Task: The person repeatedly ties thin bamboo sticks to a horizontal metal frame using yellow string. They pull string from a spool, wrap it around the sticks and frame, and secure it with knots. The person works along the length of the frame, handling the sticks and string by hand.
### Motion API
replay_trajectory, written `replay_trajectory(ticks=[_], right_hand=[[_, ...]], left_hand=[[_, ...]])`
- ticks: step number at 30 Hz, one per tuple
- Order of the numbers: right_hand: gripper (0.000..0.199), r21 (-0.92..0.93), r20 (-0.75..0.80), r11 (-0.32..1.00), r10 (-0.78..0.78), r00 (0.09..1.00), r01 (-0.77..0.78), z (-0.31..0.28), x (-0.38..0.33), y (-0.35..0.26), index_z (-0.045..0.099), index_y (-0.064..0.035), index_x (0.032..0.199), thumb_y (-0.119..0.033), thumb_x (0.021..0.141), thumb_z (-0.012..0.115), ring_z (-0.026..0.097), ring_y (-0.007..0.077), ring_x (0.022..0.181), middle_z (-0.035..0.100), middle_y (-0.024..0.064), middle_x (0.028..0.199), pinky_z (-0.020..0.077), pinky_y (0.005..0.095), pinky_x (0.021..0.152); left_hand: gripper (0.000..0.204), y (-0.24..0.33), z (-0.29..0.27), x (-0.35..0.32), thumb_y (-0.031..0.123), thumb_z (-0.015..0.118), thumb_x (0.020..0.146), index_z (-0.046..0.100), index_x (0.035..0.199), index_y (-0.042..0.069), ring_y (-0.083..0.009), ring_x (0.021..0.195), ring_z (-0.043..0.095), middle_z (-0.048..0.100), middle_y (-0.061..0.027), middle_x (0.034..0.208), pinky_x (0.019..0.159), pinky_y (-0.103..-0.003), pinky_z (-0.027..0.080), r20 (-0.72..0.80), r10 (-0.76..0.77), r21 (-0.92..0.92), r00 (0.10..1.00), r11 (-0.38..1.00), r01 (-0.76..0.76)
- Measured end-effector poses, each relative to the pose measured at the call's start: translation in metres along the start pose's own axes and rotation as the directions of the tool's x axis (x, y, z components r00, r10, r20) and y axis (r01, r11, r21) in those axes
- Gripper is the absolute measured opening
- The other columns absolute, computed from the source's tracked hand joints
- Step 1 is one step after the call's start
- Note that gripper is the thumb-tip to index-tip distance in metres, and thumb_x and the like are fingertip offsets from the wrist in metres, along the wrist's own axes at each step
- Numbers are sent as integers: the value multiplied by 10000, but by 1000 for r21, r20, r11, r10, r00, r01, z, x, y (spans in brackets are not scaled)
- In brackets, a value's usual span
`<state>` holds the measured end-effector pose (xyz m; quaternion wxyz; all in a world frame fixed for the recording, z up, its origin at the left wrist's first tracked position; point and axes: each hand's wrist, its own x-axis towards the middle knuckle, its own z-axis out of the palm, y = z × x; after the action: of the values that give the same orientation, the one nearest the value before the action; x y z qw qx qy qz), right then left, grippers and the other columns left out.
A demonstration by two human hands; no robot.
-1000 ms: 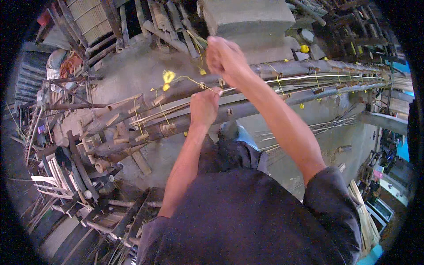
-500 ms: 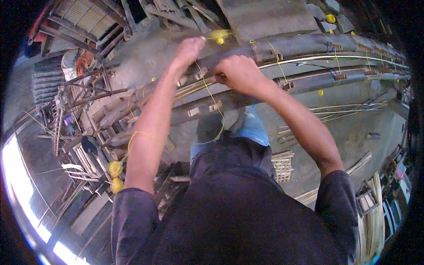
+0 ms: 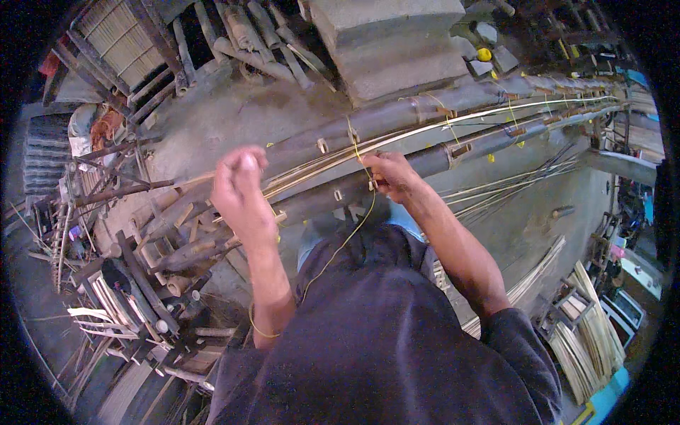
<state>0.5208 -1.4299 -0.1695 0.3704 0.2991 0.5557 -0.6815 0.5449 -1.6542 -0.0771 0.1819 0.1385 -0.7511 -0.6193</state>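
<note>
Two long dark poles, a far pole (image 3: 312, 142) and a near pole (image 3: 312, 202), run side by side in front of me. Thin pale strips (image 3: 312, 172) lie lengthwise between them. My right hand (image 3: 391, 173) is closed in a pinch on a thin yellow string (image 3: 343, 244) over the strips. One part of the string crosses the far pole; its slack end hangs toward my shirt. My left hand (image 3: 244, 191) is raised near the left end of the strips, its fingers partly curled and blurred. A yellow loop (image 3: 263, 330) circles my left forearm.
Small wooden pegs (image 3: 460, 150) jut from the poles, with more yellow ties farther right. Beyond stands a concrete block (image 3: 397, 57); a yellow ball of string (image 3: 484, 54) is beside stones. Wood pieces (image 3: 106, 312) crowd the left, and long strips (image 3: 510, 188) lie at right.
My left hand has drawn back toward me and left, away from the far pole. My right hand has shifted slightly nearer, now pinching the yellow string. The view has turned somewhat.
</note>
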Motion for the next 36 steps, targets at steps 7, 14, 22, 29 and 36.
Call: replay_trajectory(ticks=[7,14,22,29,36], right_hand=[[126,-514,5,635,-670,743,577,-29,-29,-16,680,-72,865,-182,807,668,617,232,679,601,52,707,487,353,630],[203,-824,493,-31,-529,690,565,-28,16,-84,701,-86,873,-280,828,663,648,335,769,685,129,843,500,433,677],[248,-699,13,492,-718,696,519,-16,-11,-6,713,-31,922,-267,870,658,495,83,587,575,-11,653,392,263,520],[200,-516,-211,840,-312,926,166,7,-8,2,708,-98,983,-235,864,625,329,28,502,410,-98,607,196,229,439],[185,-81,-138,987,-147,979,137,-4,-2,8,576,-153,750,-278,867,647,316,41,476,357,-89,587,220,236,418]], left_hand=[[161,-16,-30,-110,176,571,938,611,923,21,-108,762,581,613,-44,819,653,-252,476,-205,-274,-72,940,962,264],[236,-161,-47,-218,150,516,907,601,1068,0,-345,930,621,642,-201,960,820,-402,485,331,-727,701,602,617,359],[388,-193,-56,-231,191,507,926,553,1286,54,-332,1207,539,587,-190,1263,987,-413,422,578,-695,656,428,707,263],[425,-171,-77,-155,264,499,949,518,1322,61,-319,1209,532,579,-163,1282,1018,-399,403,802,-512,499,308,857,126],[411,-169,-126,-124,281,482,970,525,1299,38,-304,1195,545,581,-161,1276,1019,-379,408,823,-446,395,352,894,209]])
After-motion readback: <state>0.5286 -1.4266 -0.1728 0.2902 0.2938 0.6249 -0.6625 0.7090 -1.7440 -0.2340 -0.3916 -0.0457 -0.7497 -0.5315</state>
